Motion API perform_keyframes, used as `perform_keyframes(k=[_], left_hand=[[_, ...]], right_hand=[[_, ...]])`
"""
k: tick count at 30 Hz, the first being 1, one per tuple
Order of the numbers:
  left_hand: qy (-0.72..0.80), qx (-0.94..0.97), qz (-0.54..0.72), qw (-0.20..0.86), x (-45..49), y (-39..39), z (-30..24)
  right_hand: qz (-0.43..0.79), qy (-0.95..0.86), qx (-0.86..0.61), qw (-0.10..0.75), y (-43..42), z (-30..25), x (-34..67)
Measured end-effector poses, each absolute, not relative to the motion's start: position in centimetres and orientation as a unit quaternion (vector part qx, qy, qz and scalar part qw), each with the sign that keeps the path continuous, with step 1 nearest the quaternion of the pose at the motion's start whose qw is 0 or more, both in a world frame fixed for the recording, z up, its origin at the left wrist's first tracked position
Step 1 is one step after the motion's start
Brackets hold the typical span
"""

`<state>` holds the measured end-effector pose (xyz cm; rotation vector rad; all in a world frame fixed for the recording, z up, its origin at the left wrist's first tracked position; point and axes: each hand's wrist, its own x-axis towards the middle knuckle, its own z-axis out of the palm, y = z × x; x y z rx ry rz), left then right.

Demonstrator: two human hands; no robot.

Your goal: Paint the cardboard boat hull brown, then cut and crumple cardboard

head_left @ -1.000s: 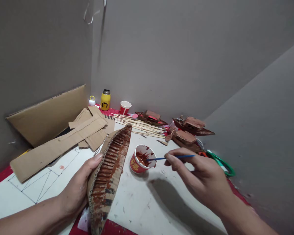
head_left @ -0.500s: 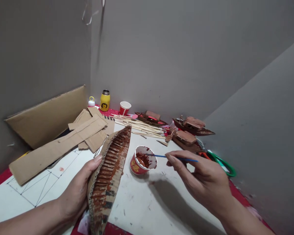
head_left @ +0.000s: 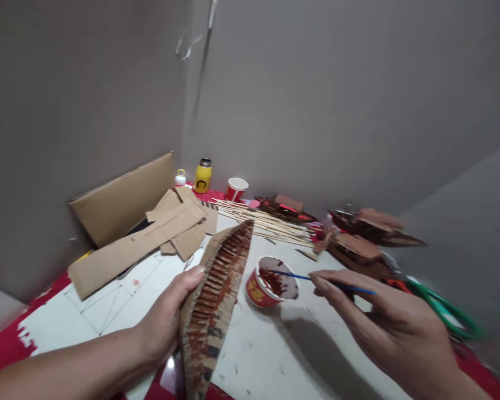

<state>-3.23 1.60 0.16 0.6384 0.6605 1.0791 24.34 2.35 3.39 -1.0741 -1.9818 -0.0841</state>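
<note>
Clamping thumb and fingers on the cardboard hull (head_left: 214, 289) at lower centre, the left hand (head_left: 164, 328) holds it with its long axis running up toward mid-frame. Just right of it sits the red cup (head_left: 256, 293) of brown paint (head_left: 273, 282). The blue brush (head_left: 299, 276), pinched between fingertips of the right hand (head_left: 395, 328), points left with its tip inside; skewers (head_left: 266, 225) lie beyond.

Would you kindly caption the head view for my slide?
Left hand holds a cardboard hull; right hand dips a blue brush into a paint cup.
</note>
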Motion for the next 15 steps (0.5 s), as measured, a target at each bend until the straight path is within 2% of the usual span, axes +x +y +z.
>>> perform_keyframes(k=[6, 15], left_hand=[[0.323, 0.211, 0.471, 0.793, -3.1, 1.6, 1.1], [0.349, 0.199, 0.473, 0.784, -2.9, 1.6, 1.3]], right_hand=[[-0.079, -0.778, -0.468, 0.411, 0.4, 4.3, 24.5], [-0.028, -0.709, -0.508, 0.489, -0.6, 2.7, 25.6]])
